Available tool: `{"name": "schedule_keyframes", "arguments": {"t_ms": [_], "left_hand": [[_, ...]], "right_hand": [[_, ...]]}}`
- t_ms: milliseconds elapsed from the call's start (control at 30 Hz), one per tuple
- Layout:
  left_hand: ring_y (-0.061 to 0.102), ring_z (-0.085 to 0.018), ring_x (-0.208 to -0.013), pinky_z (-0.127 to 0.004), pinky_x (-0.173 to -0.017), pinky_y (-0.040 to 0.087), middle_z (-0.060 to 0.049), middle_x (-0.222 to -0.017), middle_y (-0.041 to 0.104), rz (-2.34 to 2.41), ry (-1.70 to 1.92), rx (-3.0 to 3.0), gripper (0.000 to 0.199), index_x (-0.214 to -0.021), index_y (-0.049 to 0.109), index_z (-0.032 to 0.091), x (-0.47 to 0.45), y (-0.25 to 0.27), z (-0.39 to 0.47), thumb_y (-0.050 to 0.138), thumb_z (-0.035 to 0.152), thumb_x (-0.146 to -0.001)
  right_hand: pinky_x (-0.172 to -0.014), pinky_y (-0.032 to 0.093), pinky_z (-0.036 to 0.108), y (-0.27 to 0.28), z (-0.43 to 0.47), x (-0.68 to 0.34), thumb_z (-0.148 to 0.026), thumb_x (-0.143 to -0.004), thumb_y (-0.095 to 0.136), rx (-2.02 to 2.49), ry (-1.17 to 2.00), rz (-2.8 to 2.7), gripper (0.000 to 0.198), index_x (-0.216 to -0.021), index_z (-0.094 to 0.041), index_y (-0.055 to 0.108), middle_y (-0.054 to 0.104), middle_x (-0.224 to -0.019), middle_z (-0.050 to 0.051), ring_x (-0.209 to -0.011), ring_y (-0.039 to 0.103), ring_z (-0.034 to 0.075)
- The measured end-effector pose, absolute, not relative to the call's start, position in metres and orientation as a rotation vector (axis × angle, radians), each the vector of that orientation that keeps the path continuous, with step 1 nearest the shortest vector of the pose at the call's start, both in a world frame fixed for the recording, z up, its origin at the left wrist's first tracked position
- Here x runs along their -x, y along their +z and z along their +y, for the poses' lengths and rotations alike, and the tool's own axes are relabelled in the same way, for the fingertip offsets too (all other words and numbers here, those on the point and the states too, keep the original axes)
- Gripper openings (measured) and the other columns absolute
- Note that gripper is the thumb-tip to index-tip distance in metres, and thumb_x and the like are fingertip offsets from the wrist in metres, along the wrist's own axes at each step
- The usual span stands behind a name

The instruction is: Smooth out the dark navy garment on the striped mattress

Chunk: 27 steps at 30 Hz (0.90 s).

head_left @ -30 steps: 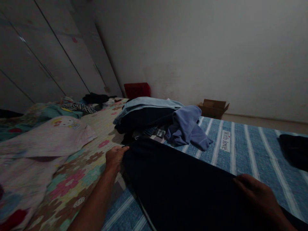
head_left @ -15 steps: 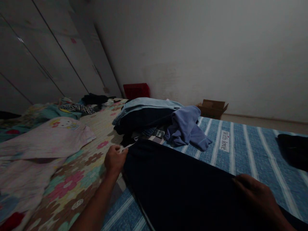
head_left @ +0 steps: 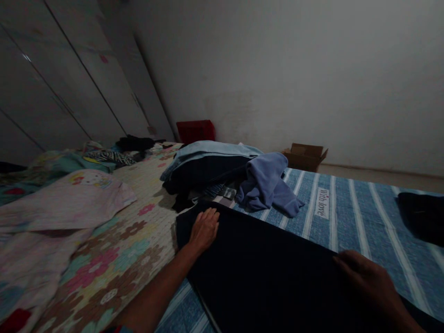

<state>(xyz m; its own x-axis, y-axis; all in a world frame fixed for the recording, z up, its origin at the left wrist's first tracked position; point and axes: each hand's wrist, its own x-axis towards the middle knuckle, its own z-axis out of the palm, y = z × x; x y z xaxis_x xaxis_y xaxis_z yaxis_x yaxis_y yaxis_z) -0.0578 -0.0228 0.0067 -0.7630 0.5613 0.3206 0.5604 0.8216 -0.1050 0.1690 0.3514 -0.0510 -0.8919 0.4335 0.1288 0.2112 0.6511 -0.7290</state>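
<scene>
A pair of dark navy trousers (head_left: 263,259), as far as the dim light shows, lies spread long and flat across the bed, with a thin pale line along its near left edge. My left hand (head_left: 205,227) rests palm down on its far left end, fingers stretched out and holding nothing. At the right, my right hand (head_left: 369,277) has its fingers curled on the cloth's far edge; its fingertips are partly lost in shadow. Just beyond the cloth lie a crumpled lilac-blue garment (head_left: 267,180) and a heap of folded clothes (head_left: 211,162), light blue over dark.
A blue striped bedsheet (head_left: 342,203) covers the right side, a flowered cover (head_left: 121,263) the left. A pink garment (head_left: 76,199) lies on the left, a black folded cloth (head_left: 421,217) far right. A cardboard box (head_left: 305,156) and a red object (head_left: 195,131) stand by the wall.
My left hand has let go of the cloth's left corner and moved right onto its surface, now lying flat. The corner has come down onto the bed. My right hand has barely moved.
</scene>
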Motion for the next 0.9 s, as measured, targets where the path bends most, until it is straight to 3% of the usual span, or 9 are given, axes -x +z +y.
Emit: {"name": "schedule_keyframes", "arguments": {"t_ms": [467, 900], "left_hand": [[0.024, -0.028, -0.135, -0.054, -0.106, 0.017, -0.011, -0.144, 0.036, -2.864, 0.105, 0.887, 0.047, -0.131, 0.047, 0.019, 0.063, 0.001, -0.037, 0.040, 0.038, -0.089], [0.014, -0.028, -0.138, -0.053, -0.107, 0.011, -0.009, -0.150, 0.023, -3.006, 0.216, 0.915, 0.060, -0.140, 0.035, 0.019, 0.062, 0.008, -0.037, 0.030, 0.052, -0.089]], "right_hand": [[-0.058, 0.048, 0.029, -0.047, 0.352, -0.169, -0.056, -0.076, 0.047, 0.544, 1.112, -2.588, 0.033, -0.075, -0.026, 0.062, 0.065, -0.072, 0.000, -0.065, 0.061, 0.019], [-0.058, 0.045, 0.029, -0.048, 0.347, -0.169, -0.054, -0.079, 0.043, 0.532, 1.024, -2.555, 0.034, -0.074, -0.026, 0.061, 0.064, -0.071, 0.000, -0.065, 0.060, 0.019]]}}
